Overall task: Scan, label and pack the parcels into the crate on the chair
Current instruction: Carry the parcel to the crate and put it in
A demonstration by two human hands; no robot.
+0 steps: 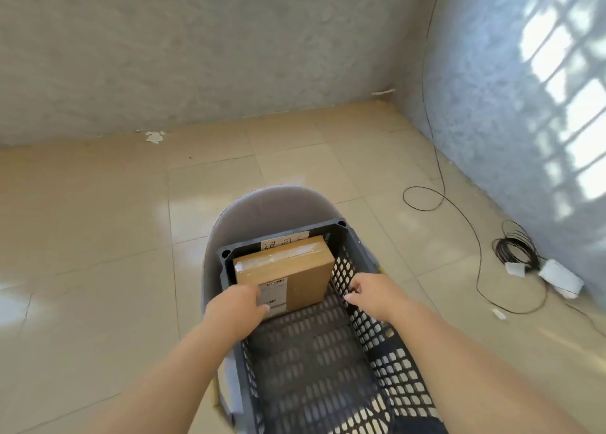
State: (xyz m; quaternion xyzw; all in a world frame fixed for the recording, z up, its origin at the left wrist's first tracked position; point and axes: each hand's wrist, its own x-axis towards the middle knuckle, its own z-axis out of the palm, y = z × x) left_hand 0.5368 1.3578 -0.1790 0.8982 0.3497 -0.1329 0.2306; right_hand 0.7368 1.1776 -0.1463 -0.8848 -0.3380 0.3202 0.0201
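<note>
Both forearms reach over the near end of the grey crate (362,322) on the chair (262,209). The left hand (237,309) pinches the near corner of the labelled parcel (295,266), which lies flat against the crate's far wall. The right hand (370,294) hovers loosely curled beside the right wall, holding nothing. Best to nudge the parcel square into the far corner, leaving room for more

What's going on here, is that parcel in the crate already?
A person is packing. The left hand grips the near left corner of a taped cardboard parcel, which sits at the far end of the grey perforated crate on the chair. Its printed label faces up. The right hand holds nothing, its fingers loosely curled by the crate's right wall. No other parcel shows in the crate.
</note>
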